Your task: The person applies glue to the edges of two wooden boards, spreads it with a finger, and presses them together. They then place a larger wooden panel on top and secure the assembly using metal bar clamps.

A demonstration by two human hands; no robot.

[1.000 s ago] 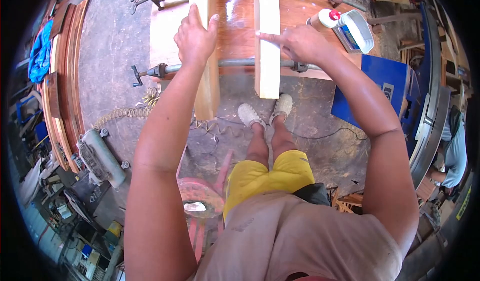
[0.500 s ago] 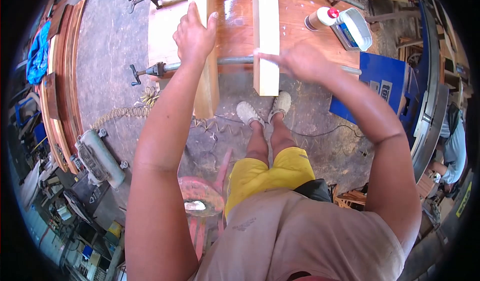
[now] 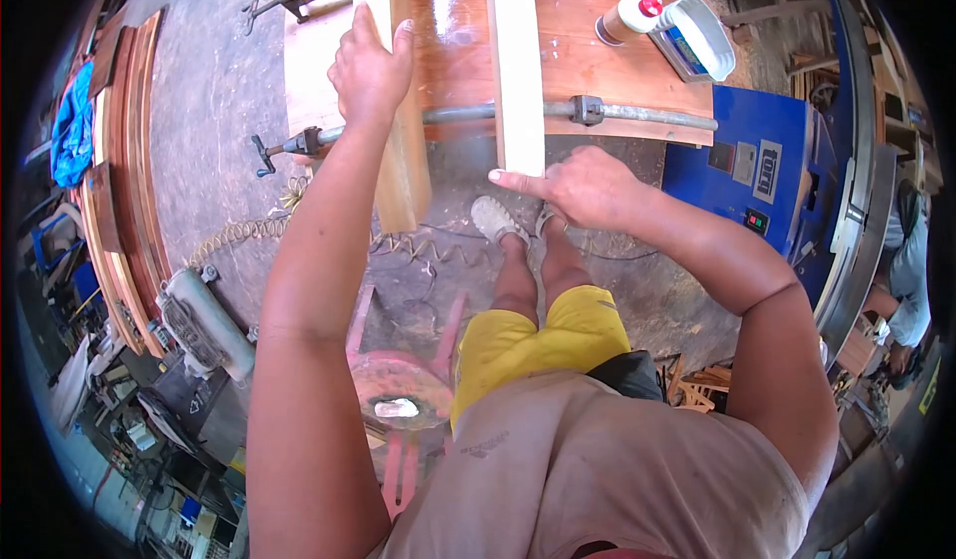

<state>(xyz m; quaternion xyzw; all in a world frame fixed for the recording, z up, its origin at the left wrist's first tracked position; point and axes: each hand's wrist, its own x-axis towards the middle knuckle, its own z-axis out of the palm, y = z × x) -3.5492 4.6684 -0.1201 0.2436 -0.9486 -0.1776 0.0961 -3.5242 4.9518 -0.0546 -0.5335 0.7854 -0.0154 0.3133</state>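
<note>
Two pale wooden beams, a left one [image 3: 401,166] and a right one [image 3: 518,81], lie side by side across metal pipe clamps [image 3: 453,115] on a reddish wooden board [image 3: 453,61]. My left hand [image 3: 373,69] is over the left beam, one finger stretched along its top, other fingers bent at its left edge and the thumb at the right. My right hand [image 3: 596,189] is at the near end of the right beam. One digit stretches left across that end and appears to touch it; the remaining fingers are partly hidden.
A glue bottle with a red cap [image 3: 627,19] and a cut-open plastic container [image 3: 697,39] stand on the board. A blue machine [image 3: 742,161] is at right, a pink stool [image 3: 398,385] below. Boards [image 3: 127,181] lean at left. Another person [image 3: 904,270] is at far right.
My right hand has moved down from across the right beam to its near end, uncovering the clamp jaw. My left hand keeps its place on the left beam. The view has shifted slightly.
</note>
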